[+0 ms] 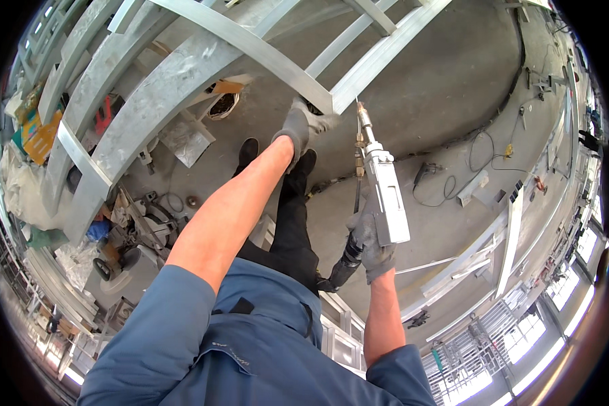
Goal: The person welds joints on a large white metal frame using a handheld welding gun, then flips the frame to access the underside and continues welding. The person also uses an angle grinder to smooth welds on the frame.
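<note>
My right hand (373,237), in a grey glove, is wrapped around the lower part of a silver welding gun (390,196). A slim copper-coloured nozzle (365,120) points away from me, its tip close beside the corner of a grey metal frame (372,64). A brass feed tube (359,159) runs alongside the nozzle, and a thick black sleeve (345,265) hangs below my grip. My left hand (307,130), also gloved, is at the frame's corner with its fingers apart, somewhat blurred. Whether it touches the metal is hard to tell.
Wide curved metal beams (172,84) fill the upper left. Tools and scraps clutter the floor at left, with a basket (223,106) under the frame. A power tool (425,172) and cables (477,159) lie at right, near long metal profiles (511,240).
</note>
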A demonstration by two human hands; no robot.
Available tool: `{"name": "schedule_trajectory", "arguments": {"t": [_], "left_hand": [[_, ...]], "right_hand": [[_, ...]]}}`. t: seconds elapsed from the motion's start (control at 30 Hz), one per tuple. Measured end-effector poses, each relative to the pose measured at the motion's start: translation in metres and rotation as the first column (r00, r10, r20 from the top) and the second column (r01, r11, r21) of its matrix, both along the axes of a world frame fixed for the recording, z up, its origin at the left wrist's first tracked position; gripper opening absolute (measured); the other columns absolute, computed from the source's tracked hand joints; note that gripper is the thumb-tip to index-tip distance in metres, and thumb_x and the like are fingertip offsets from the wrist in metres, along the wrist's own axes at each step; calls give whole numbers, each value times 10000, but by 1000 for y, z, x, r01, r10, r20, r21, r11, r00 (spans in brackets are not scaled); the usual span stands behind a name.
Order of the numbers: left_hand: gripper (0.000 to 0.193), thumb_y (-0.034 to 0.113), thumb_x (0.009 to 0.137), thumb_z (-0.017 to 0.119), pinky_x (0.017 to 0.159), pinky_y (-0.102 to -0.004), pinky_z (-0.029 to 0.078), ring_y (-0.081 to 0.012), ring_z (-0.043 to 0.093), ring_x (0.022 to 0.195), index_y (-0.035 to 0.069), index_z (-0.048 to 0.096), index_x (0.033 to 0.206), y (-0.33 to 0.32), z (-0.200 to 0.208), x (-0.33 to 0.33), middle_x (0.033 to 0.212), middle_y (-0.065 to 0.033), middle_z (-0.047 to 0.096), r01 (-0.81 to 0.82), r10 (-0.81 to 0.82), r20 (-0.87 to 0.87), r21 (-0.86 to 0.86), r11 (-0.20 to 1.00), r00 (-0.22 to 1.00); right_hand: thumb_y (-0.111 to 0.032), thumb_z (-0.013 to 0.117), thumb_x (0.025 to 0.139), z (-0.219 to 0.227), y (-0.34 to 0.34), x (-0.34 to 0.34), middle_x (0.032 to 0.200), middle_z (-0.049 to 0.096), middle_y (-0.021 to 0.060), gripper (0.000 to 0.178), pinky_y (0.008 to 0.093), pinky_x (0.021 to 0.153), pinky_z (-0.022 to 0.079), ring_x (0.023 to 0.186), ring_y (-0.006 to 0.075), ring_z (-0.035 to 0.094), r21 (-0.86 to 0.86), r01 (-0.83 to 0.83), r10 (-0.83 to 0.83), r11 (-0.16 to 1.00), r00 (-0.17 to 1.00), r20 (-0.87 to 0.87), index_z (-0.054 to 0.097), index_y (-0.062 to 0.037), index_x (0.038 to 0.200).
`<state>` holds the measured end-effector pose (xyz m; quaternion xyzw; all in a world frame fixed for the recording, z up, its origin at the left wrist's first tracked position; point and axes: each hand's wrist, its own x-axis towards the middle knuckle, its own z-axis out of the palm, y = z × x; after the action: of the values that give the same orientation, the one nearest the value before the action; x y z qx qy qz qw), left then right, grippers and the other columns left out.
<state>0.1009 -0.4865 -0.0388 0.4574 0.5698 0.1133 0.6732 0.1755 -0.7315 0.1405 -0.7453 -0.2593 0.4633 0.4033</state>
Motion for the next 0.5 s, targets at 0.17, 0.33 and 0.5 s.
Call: {"name": "schedule_trajectory", "arguments": {"t": [0.17,0.33,0.5], "left_hand": [[626,201,846,777,990,-342,482,-197,605,1153,-37,507,1359,-13,-10,-27,1289,-85,619,-107,199,356,-261,959,913],[667,117,771,769,1018,-313,454,-180,582,1179,-24,518,1372,3,48,-40,1274,-80,620,45,44,389,-218,975,920],[634,76,795,727,1031,-303,435,-182,581,1198,-25,524,1387,4,50,-40,1277,-79,634,27,54,403,-193,981,913]], "right_hand": [[-412,601,991,-19,5,-5,834,657,34,395,312,622,501,718,140,614,-12,19,-20,1000,995,-94,706,-32,997],[-396,611,995,-26,9,-11,791,635,18,386,295,593,483,683,123,594,-2,25,-25,1000,990,-138,696,-22,960],[-359,609,994,-27,21,-15,733,610,23,365,294,556,457,627,114,555,-39,47,-51,998,992,-113,689,-12,917]]}}
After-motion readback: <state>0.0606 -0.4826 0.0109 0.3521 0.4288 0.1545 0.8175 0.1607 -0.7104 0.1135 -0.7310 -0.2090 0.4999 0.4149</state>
